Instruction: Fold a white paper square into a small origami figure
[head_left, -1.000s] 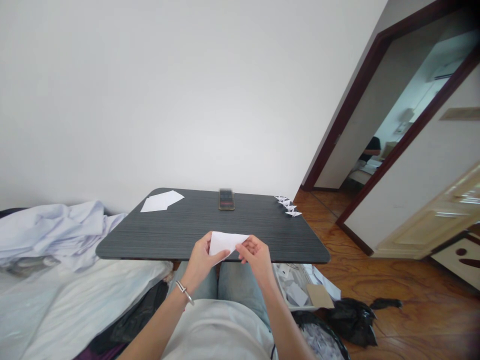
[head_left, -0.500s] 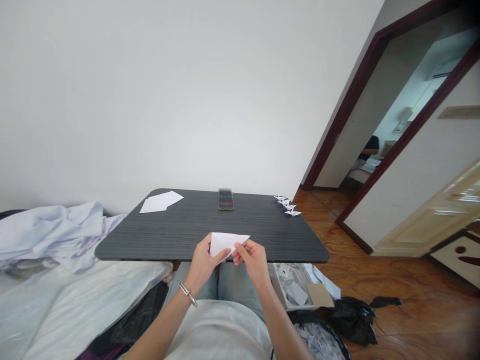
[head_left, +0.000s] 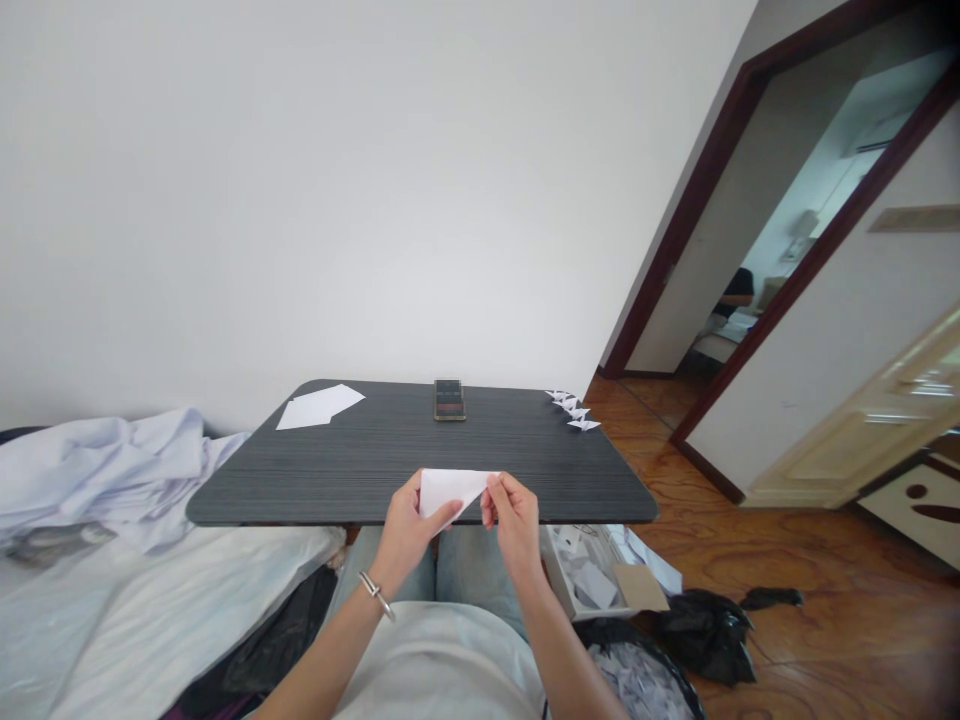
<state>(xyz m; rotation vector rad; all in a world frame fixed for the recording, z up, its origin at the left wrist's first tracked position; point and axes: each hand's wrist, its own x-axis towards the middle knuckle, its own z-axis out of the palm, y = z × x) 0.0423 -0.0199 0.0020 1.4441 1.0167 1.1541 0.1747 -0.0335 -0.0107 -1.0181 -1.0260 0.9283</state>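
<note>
A white sheet of paper (head_left: pixel 450 486), folded into a triangle, is held up over the near edge of the dark table (head_left: pixel 390 445). My left hand (head_left: pixel 409 517) grips its left side, thumb across the front face. At the pointed right corner, my right hand (head_left: pixel 512 507) pinches the paper between thumb and fingers. Several small folded paper figures (head_left: pixel 574 408) stand in a row at the table's right edge. White paper sheets (head_left: pixel 319 406) lie overlapping at the far left of the tabletop.
A phone (head_left: pixel 449 400) lies at the table's back middle. Below right are a box of papers (head_left: pixel 589 575), a black-lined bin of paper scraps (head_left: pixel 641 680) and a black plastic bag (head_left: pixel 705 635). White cloth (head_left: pixel 112 470) is heaped at left. A person (head_left: pixel 736 290) is partly visible through the doorway.
My right hand has slid right along the paper to its pointed corner. My left hand keeps its grip. The view has shifted slightly.
</note>
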